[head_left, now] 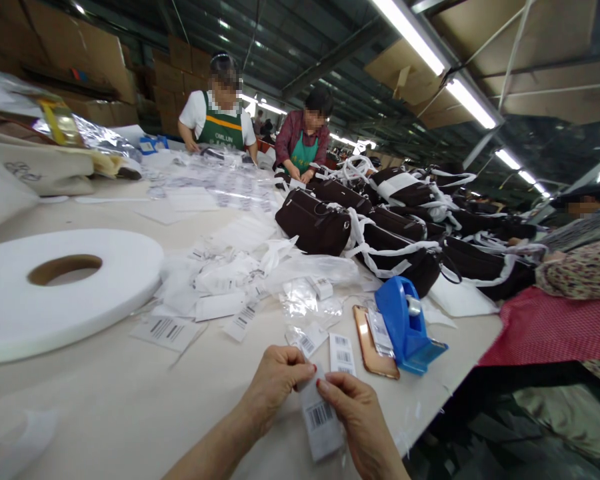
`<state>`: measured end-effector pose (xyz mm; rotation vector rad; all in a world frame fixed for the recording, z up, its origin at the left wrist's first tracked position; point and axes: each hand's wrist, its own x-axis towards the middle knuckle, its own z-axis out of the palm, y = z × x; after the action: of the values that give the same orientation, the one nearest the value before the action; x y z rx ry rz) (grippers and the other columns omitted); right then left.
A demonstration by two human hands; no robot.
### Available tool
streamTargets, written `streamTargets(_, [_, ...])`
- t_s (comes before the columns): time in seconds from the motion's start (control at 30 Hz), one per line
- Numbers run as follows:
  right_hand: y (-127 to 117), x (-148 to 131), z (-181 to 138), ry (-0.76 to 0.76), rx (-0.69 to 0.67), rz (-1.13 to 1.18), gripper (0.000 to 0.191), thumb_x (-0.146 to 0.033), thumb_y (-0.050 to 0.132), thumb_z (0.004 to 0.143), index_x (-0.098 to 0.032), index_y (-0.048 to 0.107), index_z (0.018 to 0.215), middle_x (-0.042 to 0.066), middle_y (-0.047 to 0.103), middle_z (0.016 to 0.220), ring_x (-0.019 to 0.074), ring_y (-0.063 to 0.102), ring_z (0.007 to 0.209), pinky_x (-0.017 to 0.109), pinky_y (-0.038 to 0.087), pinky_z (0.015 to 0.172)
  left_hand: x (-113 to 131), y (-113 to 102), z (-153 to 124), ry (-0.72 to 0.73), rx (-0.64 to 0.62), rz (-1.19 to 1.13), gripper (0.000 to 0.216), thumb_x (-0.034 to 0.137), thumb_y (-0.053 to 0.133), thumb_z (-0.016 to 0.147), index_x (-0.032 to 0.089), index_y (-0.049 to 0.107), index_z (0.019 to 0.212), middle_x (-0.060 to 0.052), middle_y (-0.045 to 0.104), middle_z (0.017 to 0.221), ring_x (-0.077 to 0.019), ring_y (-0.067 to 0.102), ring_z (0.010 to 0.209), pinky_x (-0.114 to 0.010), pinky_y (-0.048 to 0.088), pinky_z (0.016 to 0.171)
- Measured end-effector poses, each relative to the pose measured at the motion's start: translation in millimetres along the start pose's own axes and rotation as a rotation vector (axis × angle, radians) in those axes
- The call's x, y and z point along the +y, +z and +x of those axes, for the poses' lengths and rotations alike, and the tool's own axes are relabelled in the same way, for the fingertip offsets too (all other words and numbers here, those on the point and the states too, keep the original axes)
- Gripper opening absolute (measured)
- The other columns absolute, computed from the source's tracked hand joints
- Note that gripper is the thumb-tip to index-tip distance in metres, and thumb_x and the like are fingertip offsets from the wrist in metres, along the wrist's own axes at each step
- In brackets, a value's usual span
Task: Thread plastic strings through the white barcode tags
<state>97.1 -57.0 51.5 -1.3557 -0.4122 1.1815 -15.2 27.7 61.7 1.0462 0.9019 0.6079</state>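
Both my hands pinch one white barcode tag (320,420) low over the table's near edge. My left hand (275,383) grips its upper left corner and my right hand (357,420) grips its right side. Just beyond them lie another barcode tag (343,353), a gold phone (373,347) and a blue tape dispenser (405,323). A heap of loose tags and clear plastic sleeves (250,280) spreads across the middle of the table.
A large white tape roll (55,293) lies at the left. Dark brown handbags (315,223) with white wrapped straps line the right side. Two aproned people work at the far end; another person sits at the right edge. Cardboard boxes stand behind.
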Motion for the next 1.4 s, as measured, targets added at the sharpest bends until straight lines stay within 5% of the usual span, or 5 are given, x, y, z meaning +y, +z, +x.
streamTargets(0.83, [15.1,-5.7,4.4,-0.044,0.007,0.075,0.017,-0.026,0.080,0.052,-0.014,0.068,0.056,-0.001,0.065,0.052,0.0081,0.052,0.048,0.017,0.040,0.049,-6.4,-5.3,4.9,-0.132,-0.112,-0.153,0.016,0.027,0.064,0.049,0.014,0.054,0.048,0.003,0.047,0.045,-0.0085,0.037,0.045,-0.024,0.023,0.048])
streamTargets(1.0, [15.4,-3.7,3.7,-0.045,0.038,0.092,0.019,-0.027,0.080,0.051,-0.013,0.067,0.056,-0.001,0.064,0.051,0.0074,0.051,0.047,0.016,0.039,0.047,-3.4,-6.2,4.3,-0.087,-0.130,-0.149,0.029,0.041,0.066,0.055,0.014,0.055,0.055,0.004,0.045,0.048,-0.0086,0.037,0.046,-0.024,0.023,0.048])
streamTargets(1.4, [13.0,-0.8,2.0,-0.030,0.075,0.121,0.020,-0.025,0.081,0.050,-0.013,0.066,0.055,-0.002,0.062,0.048,0.0064,0.047,0.044,0.016,0.035,0.044,-1.7,-10.4,4.0,0.003,-0.153,-0.123,0.026,0.036,0.069,0.055,0.012,0.062,0.060,0.001,0.054,0.054,-0.0103,0.042,0.052,-0.024,0.028,0.052])
